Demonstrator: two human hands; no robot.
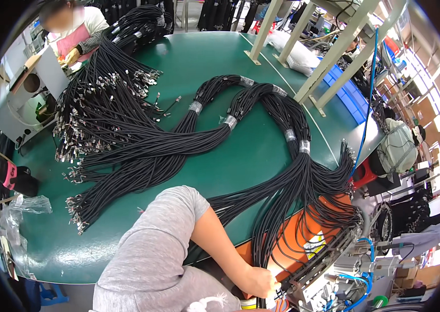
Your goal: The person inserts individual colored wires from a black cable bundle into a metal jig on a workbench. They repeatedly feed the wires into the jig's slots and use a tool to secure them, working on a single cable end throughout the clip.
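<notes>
My left hand (259,281), at the end of a bent arm in a grey sleeve, is closed beside the edge of a machine at the lower right. Its fingers curl around something small that I cannot make out. Black cables (265,234) hang down right behind the hand, fanning out from a thick bundle (287,112) bound with clear tape. More of these cables drape over the machine's orange panel (288,234). My right hand does not show.
A green table (178,62) carries further cable bundles (142,151) with small connector ends. Pale metal legs (329,57) stand on its far right, near a blue tray (345,93). Across the table a person (74,34) works beside a grey machine (28,104). Plastic bags (20,218) lie left.
</notes>
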